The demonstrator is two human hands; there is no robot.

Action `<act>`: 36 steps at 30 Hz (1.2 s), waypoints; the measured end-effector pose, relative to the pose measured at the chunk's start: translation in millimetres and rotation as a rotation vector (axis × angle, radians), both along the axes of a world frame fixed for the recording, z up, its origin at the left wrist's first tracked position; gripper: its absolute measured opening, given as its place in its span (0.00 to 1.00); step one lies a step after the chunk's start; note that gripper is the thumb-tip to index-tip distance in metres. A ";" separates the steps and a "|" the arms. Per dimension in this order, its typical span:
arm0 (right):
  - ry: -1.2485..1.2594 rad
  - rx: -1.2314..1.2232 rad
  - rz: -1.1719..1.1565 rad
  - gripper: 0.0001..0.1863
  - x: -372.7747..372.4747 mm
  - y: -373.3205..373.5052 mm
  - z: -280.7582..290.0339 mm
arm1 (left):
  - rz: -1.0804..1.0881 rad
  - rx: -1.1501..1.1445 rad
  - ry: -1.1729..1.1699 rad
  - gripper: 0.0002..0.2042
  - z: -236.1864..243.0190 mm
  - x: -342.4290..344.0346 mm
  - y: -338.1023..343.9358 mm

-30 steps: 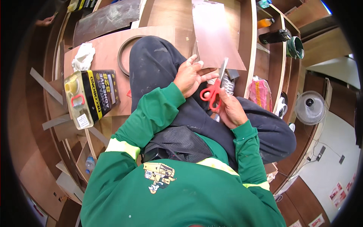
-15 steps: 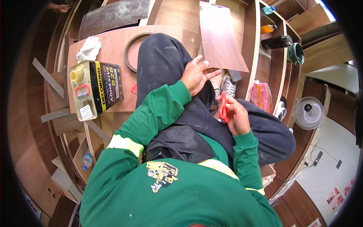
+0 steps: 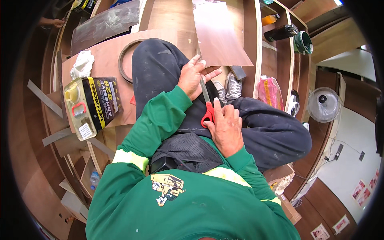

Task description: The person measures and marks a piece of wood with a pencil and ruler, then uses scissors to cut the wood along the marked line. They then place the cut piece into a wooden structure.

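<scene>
"What's the largest thing near the person?"
"A plywood board (image 3: 106,52), lying flat beside the left knee (image 3: 156,54)."
"And next?"
"A thin brown sheet (image 3: 220,36), straight ahead, to the right of that knee. Then a black-and-yellow can (image 3: 92,106) with a pale yellow cap (image 3: 72,95), standing off to the left."
"Is that a ring on the board?"
"Yes, a brown coil (image 3: 123,60), partly hidden by the knee."
"How are the hands?"
"The left hand (image 3: 192,80) has its fingers loosely spread; I can't tell whether it pinches anything. The right hand (image 3: 227,132) grips red-handled scissors (image 3: 210,110), its index finger laid along the handle."
"Where exactly are those scissors?"
"Between the two hands, above the lap, blades pointing away from the body and reaching up to the left palm. Whether they touch it, I can't make out."
</scene>
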State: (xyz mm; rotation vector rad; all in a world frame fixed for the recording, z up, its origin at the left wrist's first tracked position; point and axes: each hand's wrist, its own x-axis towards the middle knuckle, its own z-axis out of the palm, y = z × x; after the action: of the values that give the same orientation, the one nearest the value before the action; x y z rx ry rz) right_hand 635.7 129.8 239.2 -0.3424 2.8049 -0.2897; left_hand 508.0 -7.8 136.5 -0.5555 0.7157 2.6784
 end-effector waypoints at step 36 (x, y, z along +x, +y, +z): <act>-0.949 -1.212 -0.741 0.24 -112.7 60.4 -31.3 | -0.093 -0.144 0.012 0.27 9.0 1.8 -2.1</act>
State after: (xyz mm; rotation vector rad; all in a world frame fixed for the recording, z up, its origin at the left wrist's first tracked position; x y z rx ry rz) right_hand 522.9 190.2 207.9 0.5114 1.4184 -1.7310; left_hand 509.8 -9.9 145.4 -0.5283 0.9201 2.5610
